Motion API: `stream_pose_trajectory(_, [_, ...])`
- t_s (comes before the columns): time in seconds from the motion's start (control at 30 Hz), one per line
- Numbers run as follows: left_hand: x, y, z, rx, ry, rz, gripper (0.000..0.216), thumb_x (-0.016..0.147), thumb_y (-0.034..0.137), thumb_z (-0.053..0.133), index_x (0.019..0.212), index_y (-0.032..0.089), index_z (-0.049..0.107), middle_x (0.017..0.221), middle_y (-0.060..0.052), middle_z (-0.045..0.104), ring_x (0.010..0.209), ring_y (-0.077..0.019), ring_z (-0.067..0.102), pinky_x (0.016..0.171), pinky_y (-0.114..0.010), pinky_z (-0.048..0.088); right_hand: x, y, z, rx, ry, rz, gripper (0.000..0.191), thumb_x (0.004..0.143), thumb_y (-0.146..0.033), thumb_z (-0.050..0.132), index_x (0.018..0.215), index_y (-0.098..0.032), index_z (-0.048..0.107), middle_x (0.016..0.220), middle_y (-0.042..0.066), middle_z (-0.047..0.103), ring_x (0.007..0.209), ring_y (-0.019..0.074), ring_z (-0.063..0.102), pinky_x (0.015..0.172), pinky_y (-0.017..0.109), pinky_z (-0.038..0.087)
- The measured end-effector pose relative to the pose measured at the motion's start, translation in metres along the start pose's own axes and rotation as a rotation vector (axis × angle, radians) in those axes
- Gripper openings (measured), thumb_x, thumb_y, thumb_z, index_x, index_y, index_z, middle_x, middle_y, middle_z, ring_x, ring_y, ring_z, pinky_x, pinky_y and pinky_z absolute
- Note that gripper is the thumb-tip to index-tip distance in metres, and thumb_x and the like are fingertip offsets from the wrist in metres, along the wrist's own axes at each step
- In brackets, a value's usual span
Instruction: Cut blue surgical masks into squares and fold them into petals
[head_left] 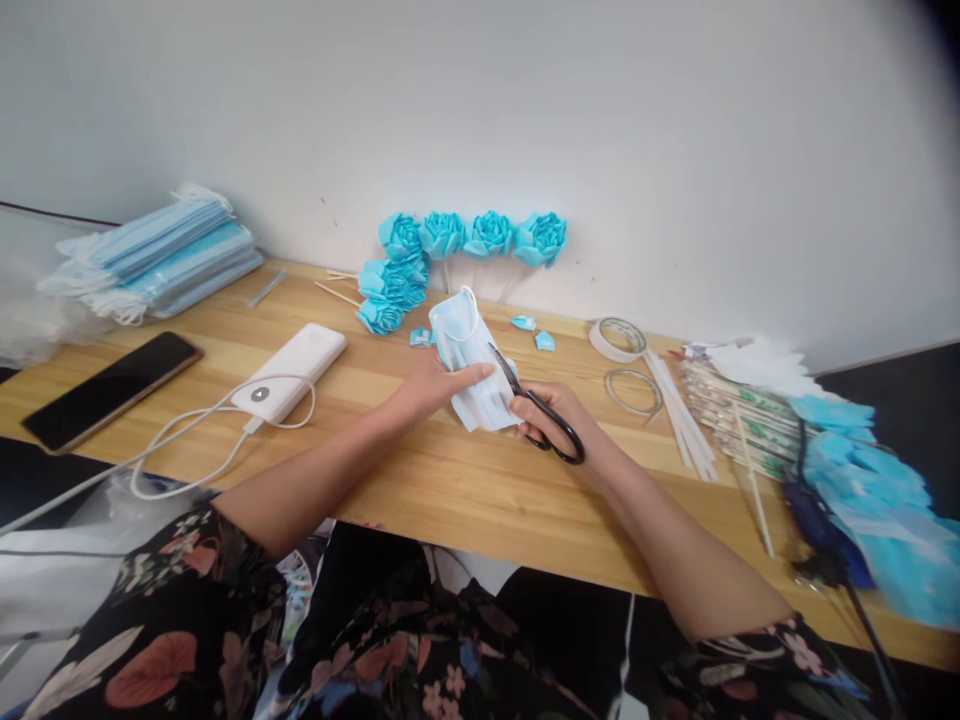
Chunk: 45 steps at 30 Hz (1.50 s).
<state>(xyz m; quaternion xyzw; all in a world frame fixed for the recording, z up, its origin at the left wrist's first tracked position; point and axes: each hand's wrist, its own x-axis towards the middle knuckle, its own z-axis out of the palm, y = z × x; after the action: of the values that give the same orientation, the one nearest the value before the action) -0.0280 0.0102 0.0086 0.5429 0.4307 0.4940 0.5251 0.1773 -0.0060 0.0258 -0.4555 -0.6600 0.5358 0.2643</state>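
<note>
My left hand point(439, 385) grips a light blue face mask point(466, 340) by its left side, thumb lying across the front. A white ear loop stands up at the mask's top. In my right hand point(555, 405) is a pair of black-handled scissors point(559, 425), held at the mask's right edge with the blades pointing up and left. I cannot tell whether the blades are parted. Small blue cut pieces point(545, 341) lie on the table just beyond. Behind the mask are several blue flowers point(491, 234) on thin sticks, some leaning against the wall.
A stack of masks point(172, 255), a phone point(112, 390) and a white power bank point(292, 370) with its cable are on the left. To the right lie a tape roll point(617, 340), a wire coil point(634, 392), white strips point(679, 415), a blue glue gun point(825, 530) and blue pieces point(870, 480).
</note>
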Motion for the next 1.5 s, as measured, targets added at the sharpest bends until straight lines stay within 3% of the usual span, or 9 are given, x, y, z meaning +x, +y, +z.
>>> stream_pose_trajectory(0.93, [0.001, 0.0, 0.004, -0.108, -0.002, -0.009, 0.048, 0.067, 0.043, 0.084, 0.101, 0.013, 0.068, 0.105, -0.014, 0.076, 0.097, -0.0291, 0.071, 0.09, -0.044, 0.057, -0.002, -0.009, 0.002, -0.038, 0.037, 0.026, 0.051, 0.072, -0.068, 0.071, 0.067, -0.019, 0.058, 0.05, -0.002, 0.054, 0.042, 0.008, 0.044, 0.044, 0.023, 0.032])
stream_pose_trajectory(1.2, [0.003, 0.005, -0.002, -0.265, 0.098, 0.007, 0.054, 0.073, 0.05, 0.08, 0.11, 0.013, 0.068, 0.117, -0.014, 0.074, 0.11, -0.0338, 0.068, 0.097, -0.046, 0.054, 0.001, -0.002, 0.0, -0.049, 0.071, 0.014, 0.048, 0.075, -0.064, 0.068, 0.064, -0.02, 0.053, 0.048, -0.003, 0.053, 0.04, 0.0068, 0.041, 0.041, 0.022, 0.031])
stream_pose_trajectory(1.5, [0.004, 0.007, -0.001, -0.231, 0.116, -0.005, 0.05, 0.065, 0.038, 0.086, 0.105, 0.013, 0.068, 0.109, -0.012, 0.075, 0.104, -0.0293, 0.068, 0.098, -0.045, 0.052, 0.003, 0.002, -0.001, -0.053, -0.001, 0.014, 0.055, 0.07, -0.072, 0.069, 0.077, -0.018, 0.059, 0.059, 0.0, 0.056, 0.05, 0.0098, 0.046, 0.047, 0.024, 0.032])
